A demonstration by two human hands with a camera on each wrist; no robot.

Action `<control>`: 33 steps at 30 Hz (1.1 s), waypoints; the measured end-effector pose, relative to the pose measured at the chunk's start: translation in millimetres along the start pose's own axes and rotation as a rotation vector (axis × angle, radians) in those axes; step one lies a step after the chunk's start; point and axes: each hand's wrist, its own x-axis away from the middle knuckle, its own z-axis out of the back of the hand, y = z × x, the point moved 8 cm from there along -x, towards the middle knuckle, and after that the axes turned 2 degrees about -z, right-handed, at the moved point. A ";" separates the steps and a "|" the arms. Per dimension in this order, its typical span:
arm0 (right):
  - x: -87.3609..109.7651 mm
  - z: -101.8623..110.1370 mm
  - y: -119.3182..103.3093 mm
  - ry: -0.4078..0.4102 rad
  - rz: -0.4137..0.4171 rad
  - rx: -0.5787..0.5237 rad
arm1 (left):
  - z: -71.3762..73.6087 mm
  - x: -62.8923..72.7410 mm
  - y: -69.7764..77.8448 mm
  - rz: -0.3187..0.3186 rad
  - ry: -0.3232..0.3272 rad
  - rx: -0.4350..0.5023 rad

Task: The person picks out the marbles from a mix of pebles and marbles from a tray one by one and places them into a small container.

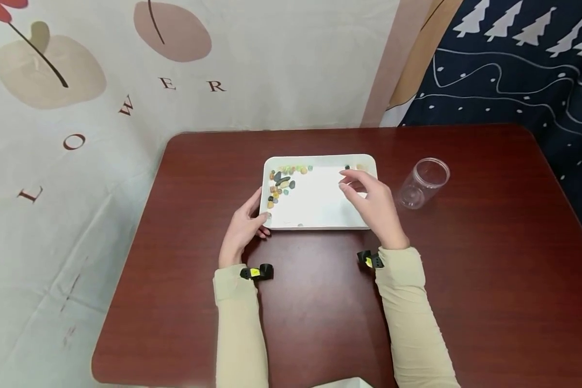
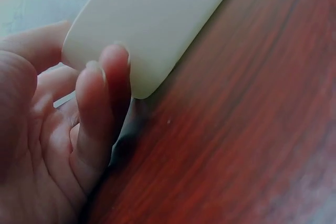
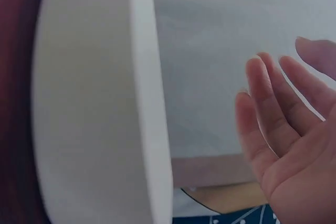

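Note:
A white tray [image 1: 320, 207] lies on the table, with small coloured stones [image 1: 282, 180] grouped along its left and upper left side. My left hand [image 1: 242, 229] grips the tray's left edge, thumb at the rim and other fingers around the outside. In the left wrist view, bent fingers [image 2: 92, 108] stand against the tray's pale outer wall [image 2: 152, 24]. Over the tray's right half hovers my right hand [image 1: 368, 199], its thumb and forefinger apart with nothing visible between them. The right wrist view shows the same hand [image 3: 289, 124] with loosely bent fingers, above the tray wall [image 3: 149, 93].
A clear plastic jar [image 1: 423, 183] stands tilted-looking on the brown table [image 1: 490, 258], right of the tray. Several stones lie near the tray's top right, partly behind the right hand. A white object [image 1: 346, 383] pokes in at the bottom edge. Patterned cloths hang behind.

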 end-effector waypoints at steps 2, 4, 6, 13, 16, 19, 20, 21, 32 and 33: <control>-0.6 -9.2 0.8 -0.048 -0.005 0.020 | -0.4 -0.9 0.4 0.002 -0.001 0.003; -0.7 -17.9 1.6 -0.091 -0.008 0.045 | 0.0 -1.8 -1.5 0.004 0.001 0.014; -0.5 -25.5 2.5 -0.124 -0.010 0.075 | 1.8 -3.3 -5.2 0.006 0.008 0.023; 2.1 -47.9 3.6 -0.239 -0.023 0.107 | 9.1 -8.5 -15.7 -0.015 0.045 0.017; 3.6 -57.2 3.6 -0.289 -0.032 0.116 | 10.3 -9.6 -17.0 -0.020 0.040 0.011; 5.3 -66.5 3.5 -0.337 -0.042 0.127 | 10.1 -8.3 -15.1 -0.019 0.022 0.022; 5.9 -69.3 3.3 -0.352 -0.042 0.130 | 9.5 -6.9 -12.5 -0.020 0.011 0.026; 6.5 -71.8 2.9 -0.364 -0.040 0.130 | 8.9 -5.3 -9.7 -0.022 0.000 0.032; 10.2 -93.8 9.6 -0.450 -0.044 0.173 | 6.1 -0.3 -2.8 -0.043 -0.055 0.071; 10.2 -95.2 9.9 -0.457 -0.051 0.174 | 6.1 -0.6 -2.8 -0.045 -0.058 0.071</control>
